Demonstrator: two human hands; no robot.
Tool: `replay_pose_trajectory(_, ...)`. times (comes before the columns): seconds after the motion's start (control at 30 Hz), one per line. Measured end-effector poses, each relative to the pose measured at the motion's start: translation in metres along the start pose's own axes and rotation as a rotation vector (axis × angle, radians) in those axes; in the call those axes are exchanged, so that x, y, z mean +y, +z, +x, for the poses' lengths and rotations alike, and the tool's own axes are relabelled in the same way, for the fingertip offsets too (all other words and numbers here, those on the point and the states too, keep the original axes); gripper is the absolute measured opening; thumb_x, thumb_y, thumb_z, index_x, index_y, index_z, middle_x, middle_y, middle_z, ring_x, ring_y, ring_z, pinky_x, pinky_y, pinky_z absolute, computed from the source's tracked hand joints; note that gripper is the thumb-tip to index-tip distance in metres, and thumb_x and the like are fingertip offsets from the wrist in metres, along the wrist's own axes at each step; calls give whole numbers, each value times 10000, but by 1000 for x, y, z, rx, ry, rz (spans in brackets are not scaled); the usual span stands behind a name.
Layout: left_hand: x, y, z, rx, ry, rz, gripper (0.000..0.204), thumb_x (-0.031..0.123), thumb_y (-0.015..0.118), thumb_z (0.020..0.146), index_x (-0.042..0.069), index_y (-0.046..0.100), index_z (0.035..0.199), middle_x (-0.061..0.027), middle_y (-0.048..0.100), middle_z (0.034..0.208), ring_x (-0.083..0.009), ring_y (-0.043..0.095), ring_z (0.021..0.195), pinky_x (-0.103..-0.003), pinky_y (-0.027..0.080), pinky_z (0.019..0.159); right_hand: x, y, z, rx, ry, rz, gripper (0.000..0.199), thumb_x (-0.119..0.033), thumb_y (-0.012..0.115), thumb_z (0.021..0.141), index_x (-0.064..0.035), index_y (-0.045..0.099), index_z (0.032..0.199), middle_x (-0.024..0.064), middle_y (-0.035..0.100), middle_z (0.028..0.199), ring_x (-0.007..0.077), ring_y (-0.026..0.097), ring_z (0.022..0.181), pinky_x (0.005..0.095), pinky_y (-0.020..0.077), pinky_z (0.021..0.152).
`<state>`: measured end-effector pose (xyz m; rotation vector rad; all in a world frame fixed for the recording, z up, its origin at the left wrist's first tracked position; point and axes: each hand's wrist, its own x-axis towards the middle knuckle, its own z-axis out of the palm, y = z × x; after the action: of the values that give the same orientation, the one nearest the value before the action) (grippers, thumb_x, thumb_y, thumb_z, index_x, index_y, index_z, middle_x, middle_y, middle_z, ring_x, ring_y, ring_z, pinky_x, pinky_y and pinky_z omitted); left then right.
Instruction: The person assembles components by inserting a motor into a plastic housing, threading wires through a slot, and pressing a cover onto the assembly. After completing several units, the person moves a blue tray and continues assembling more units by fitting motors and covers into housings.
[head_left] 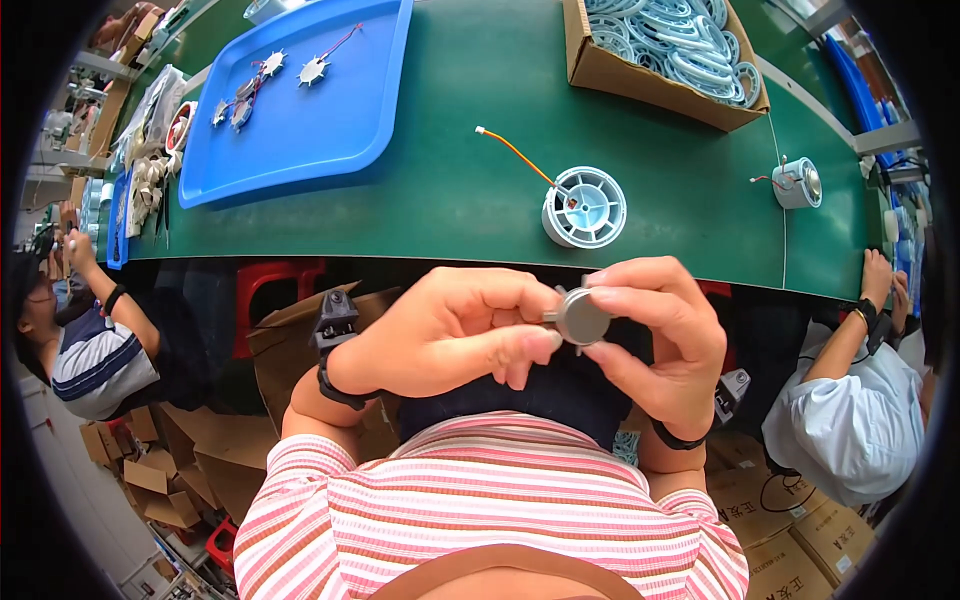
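Close to the table's near edge, my two hands hold a round grey metal motor part (583, 318) between them. My left hand (455, 330) pinches it from the left with thumb and fingers. My right hand (655, 325) grips its right side, thumb below and fingers above. Just beyond on the table stands a pale blue spoked round housing (585, 207), with an orange wire (517, 155) running out to a small white connector. The back of the motor part is hidden.
A blue tray (330, 172) at the far left carries several star-shaped metal parts with wires. A cardboard box (668, 97) of pale blue rings stands at the far right. Another housing (797, 184) sits further right. Co-workers sit on both sides (105, 340) (850, 400).
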<state>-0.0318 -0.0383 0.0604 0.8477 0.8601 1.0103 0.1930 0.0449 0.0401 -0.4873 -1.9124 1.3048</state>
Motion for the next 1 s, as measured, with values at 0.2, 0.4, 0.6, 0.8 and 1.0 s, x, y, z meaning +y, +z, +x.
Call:
replay_pose_trajectory(0.2,23,3,22,170,86,76,114,-40,647,960,-48,686,1067,-89,660,917,-137,662,673,-241,533,601,1,2,17,200,-58,27,460,80,822,723,-10,729,1164,140,670,1131,235,678,986,330,565,846)
replay_pose_trajectory(0.4,-7,-27,63,476,755,1075,81,-12,591,1007,-46,665,999,-73,654,1025,-114,645,738,-234,525,628,14,12,35,289,-98,-382,382,74,819,726,-18,756,1091,122,679,1071,242,686,930,330,564,793)
replay_pose_trajectory(0.6,-15,-26,59,402,249,387,30,-25,592,1005,-44,597,1028,-101,644,1136,-88,634,764,-219,526,644,9,16,34,254,12,-473,377,106,792,727,-24,768,1080,117,680,1073,247,674,968,324,549,840)
replay_pose_trajectory(0.8,-35,-29,63,327,410,357,45,-35,545,1012,-36,510,1040,-191,621,1244,-112,674,842,-240,595,687,15,7,40,190,-9,-437,411,112,799,706,-42,773,1086,122,681,1091,257,674,974,338,557,823)
replay_pose_trajectory(1.0,-35,-34,61,268,390,391,53,-49,531,1002,-36,480,1000,-227,598,1276,-167,706,936,-272,637,733,11,-2,40,100,31,-428,426,105,804,698,-57,775,1090,136,664,1142,270,663,1014,368,554,877)
